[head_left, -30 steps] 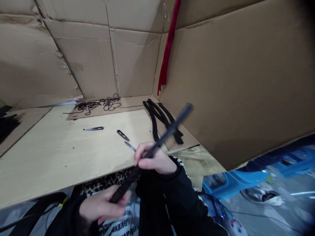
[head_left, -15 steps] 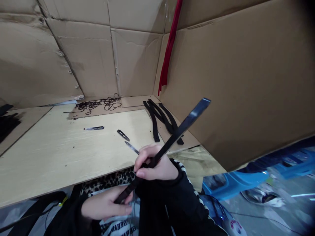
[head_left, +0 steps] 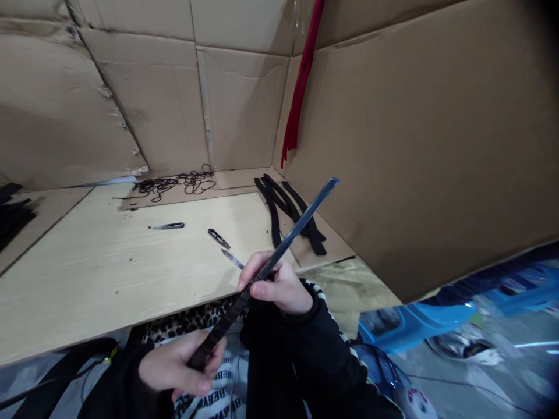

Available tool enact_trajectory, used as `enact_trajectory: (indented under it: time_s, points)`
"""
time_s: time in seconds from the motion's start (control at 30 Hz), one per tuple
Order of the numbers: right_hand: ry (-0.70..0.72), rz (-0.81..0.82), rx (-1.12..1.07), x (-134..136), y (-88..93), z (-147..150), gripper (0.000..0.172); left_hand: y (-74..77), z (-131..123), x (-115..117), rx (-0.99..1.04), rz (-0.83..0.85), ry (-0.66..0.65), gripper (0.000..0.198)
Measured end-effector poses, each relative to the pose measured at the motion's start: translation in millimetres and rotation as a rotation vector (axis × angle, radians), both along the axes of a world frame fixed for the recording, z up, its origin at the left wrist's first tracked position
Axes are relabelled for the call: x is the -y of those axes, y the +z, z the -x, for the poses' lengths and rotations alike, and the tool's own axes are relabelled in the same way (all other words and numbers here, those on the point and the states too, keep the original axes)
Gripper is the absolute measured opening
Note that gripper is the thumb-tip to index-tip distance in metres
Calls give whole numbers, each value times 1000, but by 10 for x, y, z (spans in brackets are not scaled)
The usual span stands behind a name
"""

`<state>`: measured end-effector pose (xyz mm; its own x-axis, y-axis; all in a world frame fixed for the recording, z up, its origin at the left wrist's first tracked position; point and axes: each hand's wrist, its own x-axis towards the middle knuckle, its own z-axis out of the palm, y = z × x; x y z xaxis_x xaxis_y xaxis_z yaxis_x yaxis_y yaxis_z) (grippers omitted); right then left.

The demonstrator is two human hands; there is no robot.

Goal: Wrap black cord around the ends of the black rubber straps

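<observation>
Head view. We see both bare hands on one long dark strip (head_left: 283,247), slanting from lower left to upper right across the table's near edge. Its low end is in our left hand (head_left: 168,364), fingers curled closed around it, just off the near edge above our lap. Our right hand (head_left: 282,291), at the near edge towards the right corner, has thumb and fingers closed about the strip's middle. The upper part runs clear of the right hand; its shiny tip appears in front of the right-hand cardboard wall (head_left: 414,145).

On the table (head_left: 78,285), we note a pointed blade (head_left: 231,258) just beyond the right hand, its near end hidden; whether they touch we cannot tell. Close by lie black thread snips (head_left: 218,238); a second pair of snips (head_left: 168,226) sits further left, well apart from both hands.

Far edge: tangled dark thread (head_left: 157,187), partly on a cardboard sheet. Far right corner: loose black strips (head_left: 315,241), some crossing, partly covered from our view by the held one. Red strips (head_left: 299,105) hang above that corner. Left edge: dark pile (head_left: 13,221), cut off by the frame. Right of the table, lower down: blue basket (head_left: 419,326).
</observation>
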<state>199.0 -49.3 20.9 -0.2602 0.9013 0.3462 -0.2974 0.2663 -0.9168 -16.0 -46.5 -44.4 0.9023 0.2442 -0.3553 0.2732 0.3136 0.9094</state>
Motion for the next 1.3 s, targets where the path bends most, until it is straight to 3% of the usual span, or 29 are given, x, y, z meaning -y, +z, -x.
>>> enact_trajectory:
  time_s: [0.07,0.1,0.17,0.2,0.23,0.3,0.37,0.43,0.5,0.6,0.67,0.73,0.87,0.9,0.93,0.97,1.03,1.13,1.2,1.3]
  points:
    - [-106,14,-58,-25,-38,34,28,-31,-95,27,-14,-20,117,53]
    - [-214,20,-84,-39,-50,52,27,-44,-146,38,-60,-125,291,49]
    - [-448,16,-94,-51,-48,74,23,-58,-220,45,-189,-478,695,36]
    - [-528,2,-63,-45,-34,74,21,-57,-232,42,-256,-663,852,31]
    - [-556,-24,-7,-31,-12,66,19,-52,-227,37,-298,-795,926,29]
    - [-484,-97,132,13,41,34,19,-32,-178,30,-324,-821,837,27]
    - [-395,-161,220,53,80,4,17,-14,-121,34,-316,-591,555,37]
    - [-398,-179,220,61,87,5,16,-23,-102,39,-337,-479,413,52]
    - [-520,-140,171,31,61,37,25,-68,-127,31,-372,-676,550,41]
    - [-724,-45,92,-52,3,82,36,-164,-172,-2,-422,-1161,875,20]
    - [-755,3,83,-97,-19,68,37,-187,-159,-15,-390,-1298,948,19]
    - [-685,27,114,-116,-19,18,33,-150,-108,-3,-289,-1160,856,24]
    - [-473,80,42,-109,0,-55,22,6,1,88,-169,-349,321,37]
    - [-438,134,-34,-110,0,-50,20,30,11,115,-165,-277,271,39]
    - [-424,206,-124,-113,-2,-39,19,41,11,139,-172,-312,285,40]
    - [-429,287,-207,-120,-5,-23,20,41,3,159,-188,-448,357,40]
    - [-493,420,-317,-138,-8,2,26,18,-28,181,-200,-890,556,39]
    - [-591,451,-357,-155,7,-2,34,-20,-70,172,-125,-1508,773,32]
    - [-588,420,-368,-152,25,-27,35,-34,-77,154,-75,-1746,868,26]
    - [-545,383,-390,-139,39,-63,35,-77,-54,136,-72,-1861,896,22]
